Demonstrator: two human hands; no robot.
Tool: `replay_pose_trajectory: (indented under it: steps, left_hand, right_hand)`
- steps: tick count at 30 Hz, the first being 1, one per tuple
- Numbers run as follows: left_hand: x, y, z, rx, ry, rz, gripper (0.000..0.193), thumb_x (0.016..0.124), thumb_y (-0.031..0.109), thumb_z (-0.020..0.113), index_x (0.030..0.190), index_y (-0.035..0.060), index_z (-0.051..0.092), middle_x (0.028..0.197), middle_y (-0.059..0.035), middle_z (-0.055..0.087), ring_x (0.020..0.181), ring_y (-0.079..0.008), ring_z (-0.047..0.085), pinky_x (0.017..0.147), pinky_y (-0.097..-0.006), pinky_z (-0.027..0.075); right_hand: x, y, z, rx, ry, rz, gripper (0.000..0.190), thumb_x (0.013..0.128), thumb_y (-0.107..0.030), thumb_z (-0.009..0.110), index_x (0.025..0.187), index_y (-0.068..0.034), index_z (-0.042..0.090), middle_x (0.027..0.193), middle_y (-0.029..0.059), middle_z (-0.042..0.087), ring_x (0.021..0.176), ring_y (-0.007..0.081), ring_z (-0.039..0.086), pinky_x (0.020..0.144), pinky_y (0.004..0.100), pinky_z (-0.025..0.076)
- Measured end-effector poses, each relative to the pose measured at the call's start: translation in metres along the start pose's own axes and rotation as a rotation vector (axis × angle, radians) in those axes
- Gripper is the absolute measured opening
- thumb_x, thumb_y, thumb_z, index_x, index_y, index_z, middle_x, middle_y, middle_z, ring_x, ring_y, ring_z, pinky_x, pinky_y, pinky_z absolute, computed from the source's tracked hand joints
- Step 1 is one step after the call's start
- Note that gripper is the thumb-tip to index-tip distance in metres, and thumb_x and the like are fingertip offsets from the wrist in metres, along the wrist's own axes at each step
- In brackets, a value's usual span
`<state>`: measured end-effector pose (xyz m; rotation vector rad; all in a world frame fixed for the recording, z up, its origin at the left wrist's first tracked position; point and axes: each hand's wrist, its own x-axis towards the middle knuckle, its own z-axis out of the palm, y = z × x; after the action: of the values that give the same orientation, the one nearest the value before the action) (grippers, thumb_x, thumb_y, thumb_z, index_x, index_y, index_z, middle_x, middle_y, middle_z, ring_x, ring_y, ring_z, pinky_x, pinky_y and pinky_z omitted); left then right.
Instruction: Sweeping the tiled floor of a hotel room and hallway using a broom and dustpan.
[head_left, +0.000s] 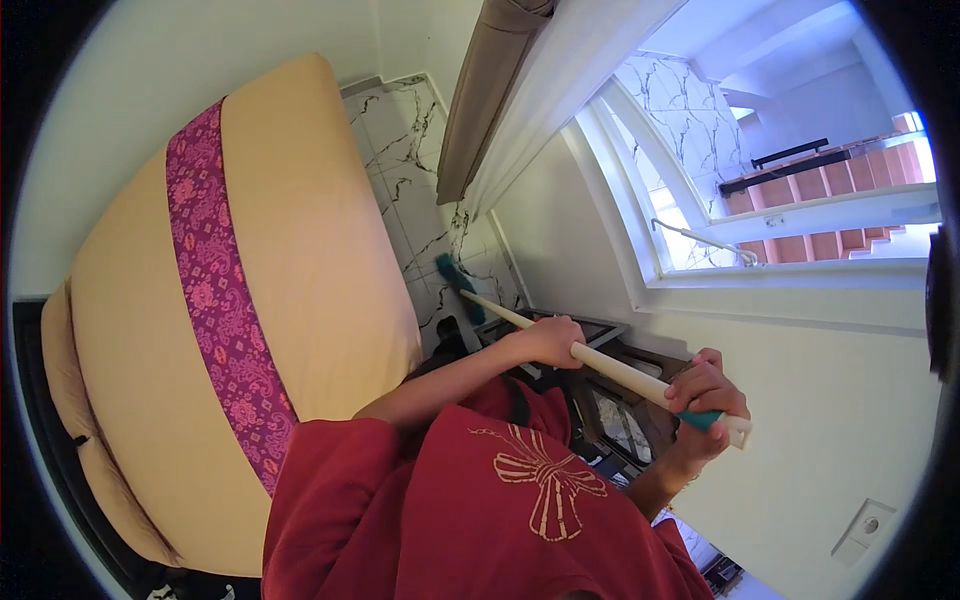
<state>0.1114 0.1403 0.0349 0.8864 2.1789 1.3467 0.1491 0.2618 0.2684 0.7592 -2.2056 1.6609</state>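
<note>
My left hand (553, 341) is closed around the middle of a cream broom handle (622, 373). Higher up, my right hand (707, 397) wraps the handle's end beside a teal grip band (700, 419) and a hanging loop (739, 431). The handle slants down to a teal broom head (460, 289), whose bristles appear to rest on the marble-patterned tile floor (401, 184). That floor strip lies between the bed and the wall. Part of a dark shoe or foot (448, 334) shows just short of the broom head.
A bed (322, 247) with a tan cover and purple patterned runner (217, 300) fills the left. Brown (487, 97) and white curtains (547, 112) hang near an open window (652, 255). Dark glass-panelled furniture (619, 424) stands below. A socket (868, 526) is on the wall.
</note>
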Motion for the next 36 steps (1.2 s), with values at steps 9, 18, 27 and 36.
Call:
replay_pose_trajectory:
  steps: [9, 18, 27, 36]
  left_hand:
    - [-0.018, 0.001, -0.051, 0.157, 0.365, 0.003, 0.018, 0.066, 0.028, 0.065, 0.067, 0.01, 0.064, 0.063, -0.0118, 0.06, 0.063, -0.0331, 0.058, 0.057, -0.0406, 0.047]
    - [-0.057, -0.116, -0.088, 0.15, 0.661, -0.083, 0.016, 0.06, 0.023, 0.063, 0.061, 0.0074, 0.058, 0.063, -0.013, 0.058, 0.064, -0.0334, 0.055, 0.058, -0.0438, 0.041]
    - [-0.054, -0.033, -0.034, 0.041, 0.552, -0.096, 0.017, 0.061, 0.025, 0.065, 0.059, 0.0089, 0.059, 0.059, -0.0128, 0.056, 0.062, -0.0343, 0.056, 0.056, -0.0429, 0.044]
    - [0.004, 0.033, -0.026, -0.022, 0.464, 0.134, 0.019, 0.063, 0.026, 0.061, 0.057, 0.0086, 0.055, 0.059, -0.013, 0.055, 0.061, -0.0351, 0.055, 0.054, -0.0446, 0.044]
  right_hand:
    - [0.025, -0.014, 0.007, -0.014, -0.047, -0.159, 0.036, 0.085, -0.038, 0.04, 0.067, -0.008, 0.047, 0.051, 0.0078, 0.054, 0.052, 0.021, 0.056, 0.08, 0.0448, 0.031]
    - [0.013, 0.045, 0.113, 0.183, -0.271, 0.052, 0.008, 0.065, -0.005, 0.056, 0.061, -0.003, 0.05, 0.063, 0.008, 0.054, 0.062, 0.0238, 0.057, 0.068, 0.0327, 0.038]
    - [0.028, -0.005, 0.063, 0.254, -0.063, 0.127, 0.021, 0.071, -0.017, 0.051, 0.055, -0.004, 0.048, 0.049, 0.007, 0.05, 0.045, 0.019, 0.049, 0.058, 0.0325, 0.034]
    - [0.053, -0.034, 0.014, -0.04, 0.071, -0.279, 0.024, 0.075, -0.023, 0.043, 0.055, -0.009, 0.041, 0.042, 0.0059, 0.046, 0.036, 0.0151, 0.045, 0.057, 0.0364, 0.03]
